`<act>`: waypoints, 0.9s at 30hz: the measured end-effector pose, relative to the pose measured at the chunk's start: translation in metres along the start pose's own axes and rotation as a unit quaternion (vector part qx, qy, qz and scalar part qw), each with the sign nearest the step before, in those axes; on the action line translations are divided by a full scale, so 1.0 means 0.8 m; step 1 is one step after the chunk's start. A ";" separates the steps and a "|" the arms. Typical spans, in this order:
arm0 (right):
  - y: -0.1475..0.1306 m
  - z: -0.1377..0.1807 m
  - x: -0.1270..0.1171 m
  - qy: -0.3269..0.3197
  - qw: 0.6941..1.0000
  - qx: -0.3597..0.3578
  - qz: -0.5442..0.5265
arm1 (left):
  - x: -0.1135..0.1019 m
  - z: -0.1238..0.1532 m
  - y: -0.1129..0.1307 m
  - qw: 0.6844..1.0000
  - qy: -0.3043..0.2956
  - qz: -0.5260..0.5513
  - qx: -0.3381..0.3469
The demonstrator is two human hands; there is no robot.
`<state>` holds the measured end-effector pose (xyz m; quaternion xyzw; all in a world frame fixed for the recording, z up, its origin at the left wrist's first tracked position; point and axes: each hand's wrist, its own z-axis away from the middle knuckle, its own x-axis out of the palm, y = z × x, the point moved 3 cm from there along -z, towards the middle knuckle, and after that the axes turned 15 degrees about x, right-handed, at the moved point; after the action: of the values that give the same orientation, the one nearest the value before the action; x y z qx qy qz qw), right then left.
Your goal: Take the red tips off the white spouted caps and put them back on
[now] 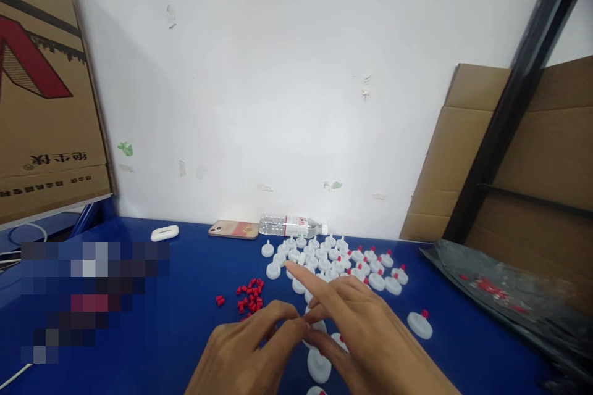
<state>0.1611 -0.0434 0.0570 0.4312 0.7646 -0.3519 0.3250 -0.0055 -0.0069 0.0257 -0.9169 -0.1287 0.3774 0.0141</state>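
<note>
My left hand [252,345] and my right hand [365,330] meet low in the middle of the view, over a blue table [194,271]. Their fingertips pinch together around a white plastic cap [317,325]; the right index finger sticks out straight. Just left of the hands lies a small heap of red plugs [250,296]. Beyond them is a spread of white caps [333,256], some with red tips. Another white cap [319,365] lies under the hands, and one with a red tip [419,323] lies to the right.
A water bottle [291,225] and a phone [233,229] lie by the white wall, with a white case [164,233] further left. Cardboard boxes stand at the left [41,105] and right [532,154]. A dark plastic bag [504,290] lies at right beside a black frame post [514,99].
</note>
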 end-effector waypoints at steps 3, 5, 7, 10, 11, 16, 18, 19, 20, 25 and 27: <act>-0.002 -0.001 -0.002 0.006 1.000 -0.010 0.006 | -0.001 0.000 0.000 0.999 0.014 -0.018 0.022; -0.002 -0.001 -0.002 0.002 1.000 -0.007 0.011 | -0.001 0.000 0.001 0.999 0.023 -0.014 0.028; -0.002 -0.001 -0.001 -0.008 1.000 -0.003 0.019 | -0.001 -0.001 0.001 0.999 0.031 -0.002 0.023; 0.000 0.000 0.002 -0.034 0.999 0.002 0.041 | -0.001 -0.003 0.002 0.999 0.043 0.007 0.028; 0.001 0.000 0.003 -0.045 0.998 0.003 0.048 | 0.000 -0.004 0.002 0.999 0.045 0.009 0.030; 0.006 -0.001 0.005 -0.066 0.995 0.015 0.067 | 0.006 0.000 0.000 0.999 0.027 0.024 0.021; 0.006 -0.002 0.005 -0.065 0.995 0.020 0.077 | 0.008 0.002 -0.001 1.000 0.006 0.029 0.005; 0.005 -0.002 0.004 -0.063 0.994 0.020 0.082 | 0.009 0.003 -0.001 1.000 -0.003 0.031 -0.005; 0.005 -0.002 0.004 -0.059 0.994 0.019 0.087 | 0.009 0.003 -0.001 0.999 -0.006 0.032 -0.014; 0.003 0.000 0.004 -0.043 0.996 0.020 0.075 | 0.005 -0.003 0.003 0.998 0.013 0.046 -0.030; 0.003 0.001 0.003 -0.040 0.998 0.018 0.051 | 0.006 -0.005 0.004 0.998 0.014 0.058 -0.036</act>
<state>0.1621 -0.0423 0.0538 0.4607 0.7217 -0.3653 0.3653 0.0013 -0.0089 0.0253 -0.9281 -0.0890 0.3595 -0.0389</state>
